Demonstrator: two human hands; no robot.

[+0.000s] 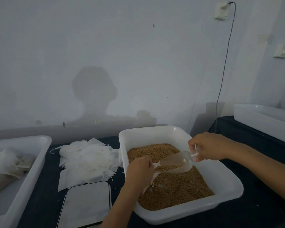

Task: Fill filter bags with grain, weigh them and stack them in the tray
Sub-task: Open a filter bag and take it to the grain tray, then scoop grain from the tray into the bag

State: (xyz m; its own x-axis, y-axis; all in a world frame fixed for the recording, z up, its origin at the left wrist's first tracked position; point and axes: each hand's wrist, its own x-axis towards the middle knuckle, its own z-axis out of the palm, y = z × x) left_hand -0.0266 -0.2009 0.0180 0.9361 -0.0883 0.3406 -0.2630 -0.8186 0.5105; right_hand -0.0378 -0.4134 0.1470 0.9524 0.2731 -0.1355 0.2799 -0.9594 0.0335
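Hiding most of filter bag (156, 165): left hand (139, 170).

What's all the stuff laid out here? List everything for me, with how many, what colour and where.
grain tub: one, white, centre-right on the table
grain: tan heap, inside that tub
scoop: one, clear, over the grain, part-filled
filter bag: one, white, at the scoop's mouth
empty bags: a pile, white, left of the grain tub
scale: one, pale top, near edge
tray: one, white, far left, holding filled bags
second tub: one, white, far right
socket: one, white, on the wall, cable hanging
left hand: holds the bag
right hand: holds the scoop's handle
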